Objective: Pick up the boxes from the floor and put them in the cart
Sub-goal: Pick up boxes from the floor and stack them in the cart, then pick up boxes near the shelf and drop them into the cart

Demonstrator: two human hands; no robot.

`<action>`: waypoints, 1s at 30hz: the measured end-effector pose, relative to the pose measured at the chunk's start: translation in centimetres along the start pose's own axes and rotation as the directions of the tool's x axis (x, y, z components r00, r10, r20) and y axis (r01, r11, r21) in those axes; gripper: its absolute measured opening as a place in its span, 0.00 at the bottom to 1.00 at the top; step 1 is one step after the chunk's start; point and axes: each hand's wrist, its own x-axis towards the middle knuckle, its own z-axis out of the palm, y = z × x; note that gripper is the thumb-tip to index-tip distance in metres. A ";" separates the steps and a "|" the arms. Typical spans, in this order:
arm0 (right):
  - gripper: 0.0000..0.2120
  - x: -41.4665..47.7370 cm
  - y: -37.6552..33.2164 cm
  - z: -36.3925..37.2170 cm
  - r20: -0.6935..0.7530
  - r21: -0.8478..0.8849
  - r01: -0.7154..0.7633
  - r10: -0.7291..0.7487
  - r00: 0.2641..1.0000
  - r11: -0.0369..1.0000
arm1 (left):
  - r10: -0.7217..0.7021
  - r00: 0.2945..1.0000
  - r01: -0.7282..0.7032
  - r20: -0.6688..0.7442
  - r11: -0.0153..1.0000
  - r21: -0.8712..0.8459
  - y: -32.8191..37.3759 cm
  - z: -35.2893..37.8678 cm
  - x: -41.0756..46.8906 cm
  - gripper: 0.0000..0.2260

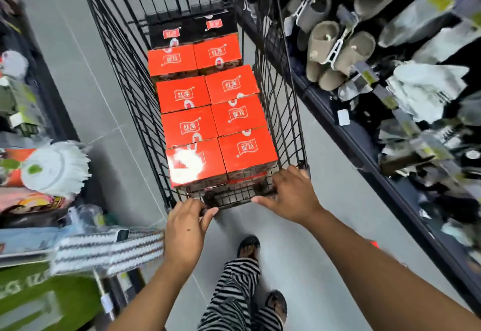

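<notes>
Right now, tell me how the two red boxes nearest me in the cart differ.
The near-left box has a white glare washing out its label; the near-right box shows its label clearly, upside down from here. The near-left box sits by the left hand, the near-right box by the right hand. Both are red-topped, side by side in the cart.

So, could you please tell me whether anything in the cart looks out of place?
Nothing spilled or damaged: the red boxes sit in two neat rows in the wire cart, though some labels face opposite ways.
</notes>
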 end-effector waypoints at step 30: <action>0.27 -20.9 1.5 4.9 -0.336 0.296 -0.045 0.148 0.930 0.954 | 0.067 0.804 -0.505 0.591 0.601 0.619 10.8 -0.1 -15.8 0.17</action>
